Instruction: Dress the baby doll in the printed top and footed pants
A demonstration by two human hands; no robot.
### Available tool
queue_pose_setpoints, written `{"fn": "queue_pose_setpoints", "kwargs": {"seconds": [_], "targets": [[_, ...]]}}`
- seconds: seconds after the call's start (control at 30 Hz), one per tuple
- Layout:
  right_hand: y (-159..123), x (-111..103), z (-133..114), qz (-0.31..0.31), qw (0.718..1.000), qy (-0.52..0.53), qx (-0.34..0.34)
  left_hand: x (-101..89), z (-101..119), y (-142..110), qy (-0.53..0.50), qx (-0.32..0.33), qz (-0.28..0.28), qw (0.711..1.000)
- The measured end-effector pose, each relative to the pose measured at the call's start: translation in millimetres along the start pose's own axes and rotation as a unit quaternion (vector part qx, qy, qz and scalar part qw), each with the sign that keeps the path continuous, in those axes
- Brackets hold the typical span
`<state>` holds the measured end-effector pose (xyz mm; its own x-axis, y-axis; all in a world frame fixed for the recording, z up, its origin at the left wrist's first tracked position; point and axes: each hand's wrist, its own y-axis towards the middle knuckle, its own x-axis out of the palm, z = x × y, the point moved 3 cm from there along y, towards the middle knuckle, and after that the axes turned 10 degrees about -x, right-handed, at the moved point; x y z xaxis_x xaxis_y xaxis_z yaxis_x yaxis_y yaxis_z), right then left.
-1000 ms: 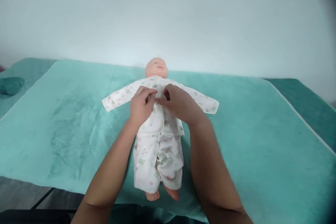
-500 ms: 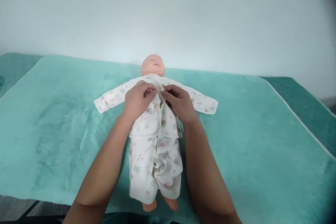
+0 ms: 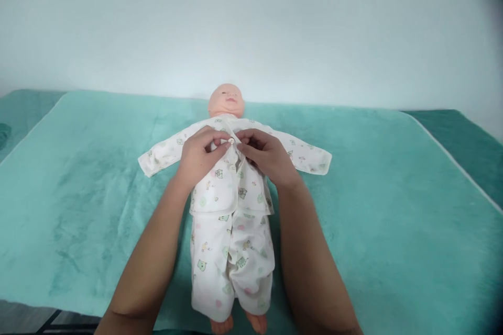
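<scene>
A baby doll [image 3: 225, 98] lies on its back on a teal blanket [image 3: 393, 209], dressed in a white printed jacket [image 3: 228, 188] and matching trousers [image 3: 231, 261]. Both of my hands meet at the doll's chest. My left hand [image 3: 199, 156] pinches the left edge of the jacket front. My right hand [image 3: 264, 155] pinches the right edge. A small white button [image 3: 231, 141] shows between my fingertips. The doll's sleeves spread out to either side and its bare feet [image 3: 236, 324] stick out below the trousers.
The teal blanket covers a wide table that reaches a pale wall [image 3: 251, 21] at the back. A darker green cover [image 3: 467, 141] shows at the far right and far left. The table's front edge and dark floor [image 3: 23, 319] lie at the bottom left.
My hands stay on the jacket front, their fingertips now closer together around the button. The view has shifted slightly, so the doll sits lower in the picture.
</scene>
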<state>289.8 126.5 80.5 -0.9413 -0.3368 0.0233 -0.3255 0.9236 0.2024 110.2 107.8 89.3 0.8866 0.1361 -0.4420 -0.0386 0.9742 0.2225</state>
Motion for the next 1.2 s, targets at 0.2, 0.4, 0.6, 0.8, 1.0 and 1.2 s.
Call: {"fn": "queue_pose_setpoints", "kwargs": {"seconds": [0.2,0.4,0.6,0.8,1.0,1.2], "targets": [[0.2,-1.1,0.6,-0.008,1.0,-0.011,-0.001,-1.3,-1.2,0.2,0.012,0.0,0.001,1.0],[0.1,-0.8,0.0,-0.005,1.0,-0.016,-0.002,-2.6,-3.6,0.5,0.012,-0.009,-0.009,1.0],[0.6,-0.7,0.4,-0.007,1.0,-0.014,-0.009,-3.0,-5.0,1.6,0.021,0.022,0.001,1.0],[1.1,-0.2,-0.3,-0.01,1.0,-0.014,-0.012,-2.3,-7.0,2.2,0.018,0.038,0.018,0.999],[1.2,1.3,-1.2,-0.012,1.0,-0.017,-0.015,-1.6,-4.8,0.2,0.028,0.06,0.031,0.997],[0.9,1.5,-1.0,-0.01,1.0,0.001,-0.011,0.7,-6.0,-0.8,0.042,0.129,0.055,0.989]]}}
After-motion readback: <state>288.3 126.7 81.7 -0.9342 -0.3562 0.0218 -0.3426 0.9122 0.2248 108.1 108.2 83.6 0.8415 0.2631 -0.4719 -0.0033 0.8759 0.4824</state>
